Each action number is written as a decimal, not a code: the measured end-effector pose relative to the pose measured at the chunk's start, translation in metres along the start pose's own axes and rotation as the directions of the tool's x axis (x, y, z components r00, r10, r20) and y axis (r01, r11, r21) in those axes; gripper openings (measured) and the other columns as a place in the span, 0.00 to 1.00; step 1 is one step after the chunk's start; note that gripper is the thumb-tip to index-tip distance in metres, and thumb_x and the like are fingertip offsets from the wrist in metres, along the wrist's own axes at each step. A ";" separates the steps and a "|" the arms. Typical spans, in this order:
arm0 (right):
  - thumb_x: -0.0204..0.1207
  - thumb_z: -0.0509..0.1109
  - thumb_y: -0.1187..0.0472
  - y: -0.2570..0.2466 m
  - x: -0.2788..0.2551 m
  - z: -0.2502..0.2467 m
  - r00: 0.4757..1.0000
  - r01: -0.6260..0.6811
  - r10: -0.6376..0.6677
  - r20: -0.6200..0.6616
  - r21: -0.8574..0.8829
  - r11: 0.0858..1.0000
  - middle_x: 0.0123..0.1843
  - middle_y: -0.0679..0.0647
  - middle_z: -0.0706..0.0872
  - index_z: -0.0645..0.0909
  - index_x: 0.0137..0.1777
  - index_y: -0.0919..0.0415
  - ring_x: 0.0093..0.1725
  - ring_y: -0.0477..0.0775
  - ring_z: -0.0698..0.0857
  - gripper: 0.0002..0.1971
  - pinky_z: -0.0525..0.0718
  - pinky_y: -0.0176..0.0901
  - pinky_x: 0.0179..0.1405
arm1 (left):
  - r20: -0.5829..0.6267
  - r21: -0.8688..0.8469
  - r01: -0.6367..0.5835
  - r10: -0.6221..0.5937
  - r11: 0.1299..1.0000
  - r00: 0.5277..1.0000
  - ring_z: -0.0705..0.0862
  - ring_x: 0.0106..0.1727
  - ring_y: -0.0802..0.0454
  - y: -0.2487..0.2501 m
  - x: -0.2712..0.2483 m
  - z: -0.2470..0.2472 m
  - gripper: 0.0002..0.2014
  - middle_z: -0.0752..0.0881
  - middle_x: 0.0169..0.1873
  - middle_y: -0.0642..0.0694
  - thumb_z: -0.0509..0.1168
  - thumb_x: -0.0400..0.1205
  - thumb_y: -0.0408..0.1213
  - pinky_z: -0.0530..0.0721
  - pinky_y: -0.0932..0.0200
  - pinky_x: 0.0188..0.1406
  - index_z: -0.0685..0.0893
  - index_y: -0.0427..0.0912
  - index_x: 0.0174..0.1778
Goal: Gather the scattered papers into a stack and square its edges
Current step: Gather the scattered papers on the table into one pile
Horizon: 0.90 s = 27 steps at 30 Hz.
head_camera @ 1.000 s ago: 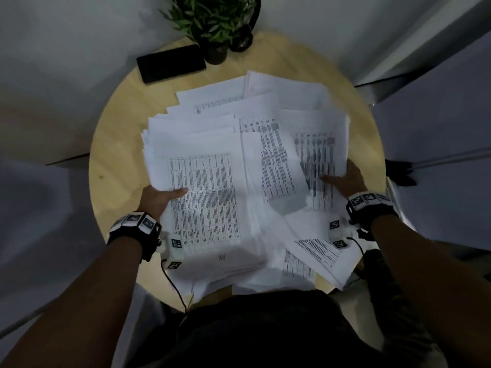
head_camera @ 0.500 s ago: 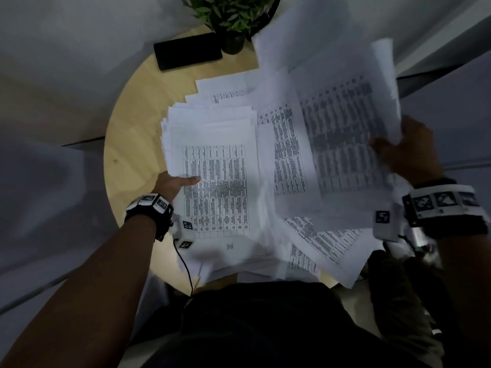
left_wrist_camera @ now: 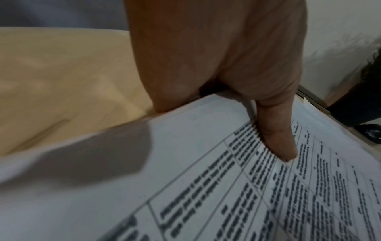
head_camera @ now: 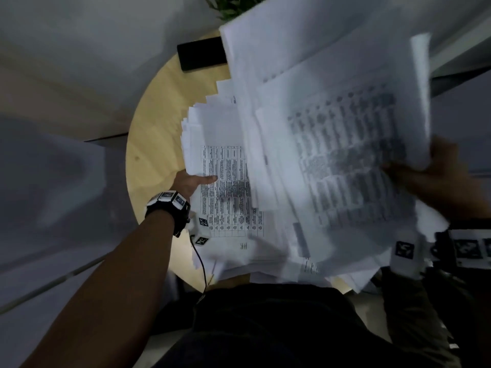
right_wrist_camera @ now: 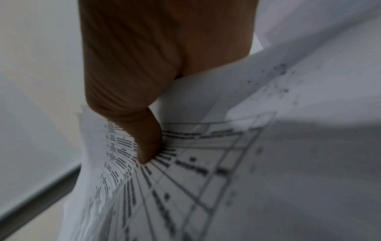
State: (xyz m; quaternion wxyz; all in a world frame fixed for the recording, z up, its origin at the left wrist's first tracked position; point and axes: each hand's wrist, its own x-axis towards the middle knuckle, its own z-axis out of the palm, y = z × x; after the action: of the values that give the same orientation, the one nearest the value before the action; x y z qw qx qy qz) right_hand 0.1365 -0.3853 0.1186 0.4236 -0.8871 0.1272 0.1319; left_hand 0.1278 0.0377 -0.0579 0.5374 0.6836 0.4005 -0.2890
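Observation:
White printed papers cover the round wooden table [head_camera: 154,134]. My left hand [head_camera: 191,181] grips the left edge of the left pile [head_camera: 223,187], thumb [left_wrist_camera: 276,138] on top of the printed sheet [left_wrist_camera: 206,187], fingers hidden beneath. My right hand [head_camera: 438,179] holds a thick, fanned bundle of sheets [head_camera: 332,128] lifted and tilted above the table's right side; the thumb [right_wrist_camera: 148,143] presses on its printed face [right_wrist_camera: 206,179]. This bundle hides the papers under it. More sheets [head_camera: 345,272] hang over the table's near edge.
A black phone [head_camera: 202,53] lies at the table's far edge beside a potted plant [head_camera: 233,6], both partly hidden by the lifted bundle. Bare wood shows on the table's left side. My dark-clothed lap [head_camera: 265,328] is against the near edge.
My right hand took hold of the right-hand sheets and raised them off the table, higher and closer to the head camera now. My left hand stayed on the left pile's edge.

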 end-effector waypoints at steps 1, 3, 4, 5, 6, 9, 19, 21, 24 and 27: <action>0.61 0.77 0.35 0.005 -0.002 0.017 0.999 0.007 -0.009 0.052 0.022 1.000 0.50 0.56 0.89 0.82 0.62 0.62 0.48 0.45 0.89 0.36 0.90 0.49 0.49 | 0.007 -0.006 -0.003 0.003 1.000 1.000 0.82 0.68 0.37 0.003 -0.005 0.001 0.44 0.85 0.66 0.38 0.88 0.58 0.47 0.76 0.33 0.72 0.82 0.33 0.67; 0.57 0.72 0.27 0.020 -0.005 0.054 0.989 0.034 -0.030 0.142 -0.020 0.999 0.54 0.60 0.88 0.82 0.62 0.64 0.55 0.56 0.87 0.44 0.86 0.61 0.54 | -0.013 -0.042 0.020 -0.021 0.999 1.000 0.81 0.69 0.39 -0.006 0.009 0.000 0.53 0.83 0.70 0.42 0.88 0.52 0.57 0.75 0.34 0.73 0.80 0.36 0.72; 0.56 0.69 0.22 0.031 0.000 0.073 0.984 0.024 -0.017 0.176 -0.039 0.999 0.58 0.62 0.87 0.81 0.65 0.63 0.59 0.57 0.85 0.49 0.84 0.58 0.57 | -0.012 -0.070 0.029 -0.030 0.997 0.999 0.81 0.69 0.41 -0.023 0.033 -0.004 0.53 0.82 0.71 0.44 0.86 0.53 0.62 0.74 0.35 0.73 0.81 0.40 0.73; 0.54 0.65 0.19 0.039 0.003 0.092 0.968 0.019 0.000 0.252 -0.071 0.997 0.64 0.62 0.85 0.79 0.69 0.62 0.64 0.57 0.83 0.53 0.80 0.52 0.61 | 0.021 -0.124 0.069 -0.067 0.990 0.998 0.80 0.70 0.40 -0.041 0.060 -0.008 0.49 0.81 0.72 0.46 0.82 0.57 0.68 0.72 0.33 0.73 0.82 0.45 0.72; 0.56 0.65 0.20 0.042 0.004 0.110 0.943 0.021 0.024 0.332 -0.132 0.991 0.70 0.62 0.81 0.74 0.74 0.61 0.69 0.58 0.79 0.55 0.75 0.47 0.65 | 0.045 -0.197 0.120 -0.113 0.973 0.993 0.80 0.71 0.38 -0.049 0.073 -0.009 0.47 0.80 0.74 0.45 0.78 0.58 0.73 0.71 0.31 0.72 0.83 0.50 0.71; 0.68 0.79 0.47 0.053 0.011 0.152 0.869 -0.038 0.145 0.473 -0.229 0.973 0.74 0.60 0.76 0.63 0.80 0.65 0.75 0.60 0.74 0.45 0.69 0.38 0.65 | 0.002 -0.249 0.076 -0.078 0.965 0.997 0.84 0.68 0.38 -0.030 0.044 -0.002 0.45 0.86 0.67 0.43 0.78 0.59 0.72 0.76 0.37 0.72 0.87 0.48 0.67; 0.70 0.79 0.62 0.007 0.013 0.247 0.903 -0.232 0.176 0.391 0.100 0.968 0.68 0.64 0.81 0.67 0.75 0.67 0.66 0.62 0.82 0.36 0.78 0.42 0.63 | -0.007 -0.116 -0.072 0.071 0.991 0.997 0.81 0.63 0.52 -0.007 0.005 0.009 0.28 0.86 0.62 0.44 0.82 0.70 0.45 0.72 0.58 0.67 0.88 0.33 0.61; 0.70 0.79 0.57 0.002 0.013 0.264 0.882 -0.265 0.236 0.408 0.014 0.964 0.70 0.63 0.78 0.59 0.80 0.65 0.64 0.60 0.81 0.43 0.79 0.41 0.59 | 0.007 -0.106 -0.071 0.072 0.992 0.997 0.81 0.68 0.46 -0.010 0.009 0.006 0.34 0.85 0.66 0.38 0.84 0.65 0.47 0.71 0.55 0.70 0.87 0.29 0.61; 0.69 0.77 0.51 0.012 0.025 0.257 0.964 -0.237 0.226 0.141 0.073 0.969 0.54 0.54 0.83 0.67 0.69 0.63 0.50 0.58 0.86 0.33 0.88 0.58 0.56 | 0.023 -0.123 -0.061 0.064 0.990 0.998 0.82 0.69 0.39 -0.010 0.010 0.005 0.30 0.85 0.66 0.35 0.85 0.64 0.44 0.75 0.48 0.72 0.88 0.30 0.58; 0.73 0.72 0.51 0.036 0.060 0.217 0.967 -0.200 0.183 -0.175 -0.084 0.976 0.59 0.62 0.79 0.75 0.65 0.66 0.61 0.67 0.80 0.25 0.81 0.61 0.61 | 0.040 -0.128 -0.056 0.061 0.990 0.997 0.84 0.65 0.41 -0.011 0.013 0.004 0.15 0.87 0.62 0.37 0.85 0.64 0.42 0.78 0.42 0.72 0.89 0.42 0.40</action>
State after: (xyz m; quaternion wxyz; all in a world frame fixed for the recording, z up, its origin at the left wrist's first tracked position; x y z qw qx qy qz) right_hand 0.1526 -0.2436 -0.0592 0.3515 -0.8988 0.2406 0.1038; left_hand 0.1256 0.0380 -0.0751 0.5964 0.6532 0.3860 -0.2619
